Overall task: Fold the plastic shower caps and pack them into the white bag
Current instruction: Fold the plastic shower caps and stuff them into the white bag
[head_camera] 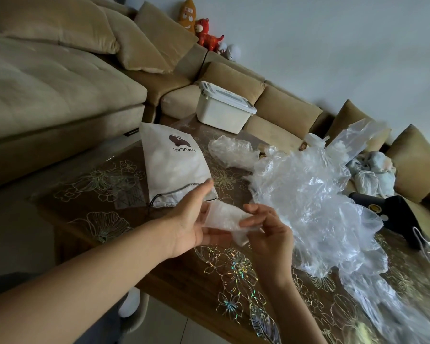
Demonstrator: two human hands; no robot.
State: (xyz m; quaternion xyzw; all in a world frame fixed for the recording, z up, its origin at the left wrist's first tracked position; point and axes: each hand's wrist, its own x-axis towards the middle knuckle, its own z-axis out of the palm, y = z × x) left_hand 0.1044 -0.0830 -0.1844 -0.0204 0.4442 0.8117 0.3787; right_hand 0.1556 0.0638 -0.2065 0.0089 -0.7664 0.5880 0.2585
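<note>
Presently, the folded shower cap [226, 219] is held off the worktop [233, 274], just on the near side of the white bag [174, 165], close to its drawstring mouth. The left hand [191, 219] is largely spread, with its fingers fairly straight and blurred. The cap's end lies against the palm, and whether the thumb clamps it cannot be told. The right hand [266, 234] has its fingers curled and pinches the cap's opposite end. Holding both ends this way appears meant to keep the springy film compressed, since a released fold would likely open again.

The white bag lies flat with its printed face up and its mouth turned toward the person, which suits direct insertion. Its body is swollen and lumpy, which suggests caps are already packed, though the interior is not visible.

The loose shower caps [308, 207] form a large crumpled heap to the right of the bag, within reach of the right hand. One separate crumpled piece [230, 151] sits just beyond the bag's right edge. A good deal of folding evidently remains.

A storage box [221, 108] stands beyond the bag on the sofa [60, 83]. Its lid is shut and its contents cannot be seen.

The next move is judged to be feeding the folded cap into the bag's mouth. The mouth looks slack rather than propped, so one hand may have to open it.
</note>
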